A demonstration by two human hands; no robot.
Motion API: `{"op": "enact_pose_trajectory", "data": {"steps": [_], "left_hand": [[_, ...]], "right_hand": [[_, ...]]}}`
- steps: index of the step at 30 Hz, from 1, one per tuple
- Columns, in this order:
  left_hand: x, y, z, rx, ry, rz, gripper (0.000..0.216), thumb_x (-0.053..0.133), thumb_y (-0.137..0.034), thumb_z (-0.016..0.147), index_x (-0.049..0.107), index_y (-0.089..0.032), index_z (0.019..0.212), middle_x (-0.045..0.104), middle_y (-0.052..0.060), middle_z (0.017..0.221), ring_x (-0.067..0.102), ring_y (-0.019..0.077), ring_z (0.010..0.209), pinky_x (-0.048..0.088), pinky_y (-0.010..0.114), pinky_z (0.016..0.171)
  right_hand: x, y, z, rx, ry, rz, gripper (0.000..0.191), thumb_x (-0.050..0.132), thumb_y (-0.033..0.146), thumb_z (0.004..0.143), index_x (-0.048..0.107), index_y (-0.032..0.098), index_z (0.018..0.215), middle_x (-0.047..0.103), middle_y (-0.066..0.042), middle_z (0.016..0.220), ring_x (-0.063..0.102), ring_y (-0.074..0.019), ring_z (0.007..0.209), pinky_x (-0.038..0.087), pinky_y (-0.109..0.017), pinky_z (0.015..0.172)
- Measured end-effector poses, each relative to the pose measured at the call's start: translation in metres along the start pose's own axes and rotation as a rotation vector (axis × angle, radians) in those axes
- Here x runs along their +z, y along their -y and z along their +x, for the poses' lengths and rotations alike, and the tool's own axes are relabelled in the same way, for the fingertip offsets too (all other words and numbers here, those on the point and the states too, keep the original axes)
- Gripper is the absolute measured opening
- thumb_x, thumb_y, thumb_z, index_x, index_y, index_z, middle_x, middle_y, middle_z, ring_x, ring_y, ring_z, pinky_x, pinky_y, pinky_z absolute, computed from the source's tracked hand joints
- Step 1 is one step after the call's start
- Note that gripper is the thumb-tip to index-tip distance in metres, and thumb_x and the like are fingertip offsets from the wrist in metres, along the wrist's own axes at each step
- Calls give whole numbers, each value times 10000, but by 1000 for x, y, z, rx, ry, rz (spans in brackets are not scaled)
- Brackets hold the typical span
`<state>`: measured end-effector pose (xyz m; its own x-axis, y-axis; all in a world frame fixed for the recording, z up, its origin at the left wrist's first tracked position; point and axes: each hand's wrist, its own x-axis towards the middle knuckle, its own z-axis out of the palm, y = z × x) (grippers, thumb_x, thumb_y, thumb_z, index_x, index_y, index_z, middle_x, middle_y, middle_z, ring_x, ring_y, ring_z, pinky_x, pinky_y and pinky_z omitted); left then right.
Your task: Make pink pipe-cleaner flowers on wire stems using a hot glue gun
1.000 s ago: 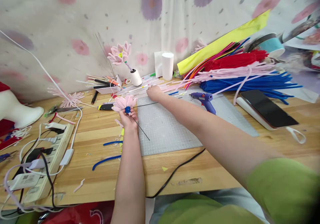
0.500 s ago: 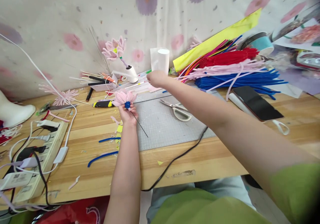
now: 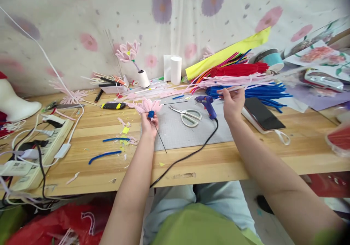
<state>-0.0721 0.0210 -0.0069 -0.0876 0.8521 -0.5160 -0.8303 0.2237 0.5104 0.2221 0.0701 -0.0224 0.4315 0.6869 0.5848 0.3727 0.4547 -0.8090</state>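
Note:
My left hand (image 3: 150,124) is closed around the base of a pink pipe-cleaner flower (image 3: 148,106). A blue wrapped bit (image 3: 151,114) shows at the flower's base, and a thin dark stem wire (image 3: 161,139) slants down from it. My right hand (image 3: 233,101) pinches a pale pink pipe cleaner (image 3: 222,91) at the front of the bundles; its far end is blurred. Under that hand lies a purple glue gun (image 3: 207,105) on the grey cutting mat (image 3: 175,135). Scissors (image 3: 187,116) with pale handles lie between my hands, blades pointing left.
Blue pipe cleaners (image 3: 262,93) and a red bundle (image 3: 237,70) are heaped at the back right, near a phone (image 3: 264,113). A finished pink flower (image 3: 128,51) stands in a white spool (image 3: 143,79). The glue gun's black cord (image 3: 186,160) crosses the front; a power strip (image 3: 51,146) lies left.
My right hand has moved from beside the white roll to the pipe-cleaner bundles on the right, uncovering the glue gun. My left hand still holds the flower. The view has shifted slightly.

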Motion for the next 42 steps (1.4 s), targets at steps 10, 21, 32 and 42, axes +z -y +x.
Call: {"op": "enact_pose_trajectory", "data": {"steps": [10, 21, 32, 42], "left_hand": [[-5, 14, -14, 40, -2, 73, 254, 395, -279, 831, 542, -108, 713, 481, -23, 531, 356, 2, 340, 332, 90, 339], [-5, 18, -10, 66, -5, 105, 243, 413, -271, 815, 554, -111, 701, 488, -22, 538, 363, 7, 351, 339, 101, 355], [-4, 19, -11, 89, -2, 145, 249, 413, -266, 820, 553, -109, 685, 493, -25, 521, 372, 5, 344, 347, 103, 357], [-6, 20, -10, 84, -1, 153, 213, 479, -290, 804, 557, -126, 692, 505, -24, 545, 377, 2, 354, 353, 97, 370]], "right_hand": [[1, -15, -23, 41, -6, 35, 266, 563, 458, 755, 515, 199, 797, 631, -53, 900, 611, -167, 848, 487, -350, 763], [-6, 6, -22, -130, 146, -280, 117, 531, 322, 781, 547, 208, 802, 619, -63, 917, 581, -196, 911, 463, -374, 810], [1, 9, -16, -181, 125, -575, 252, 520, 421, 789, 492, 207, 659, 563, -52, 753, 529, -209, 777, 438, -366, 717], [15, 1, -19, -63, 65, -538, 360, 513, 476, 777, 403, 212, 558, 520, -51, 779, 520, -186, 758, 429, -351, 717]]}}
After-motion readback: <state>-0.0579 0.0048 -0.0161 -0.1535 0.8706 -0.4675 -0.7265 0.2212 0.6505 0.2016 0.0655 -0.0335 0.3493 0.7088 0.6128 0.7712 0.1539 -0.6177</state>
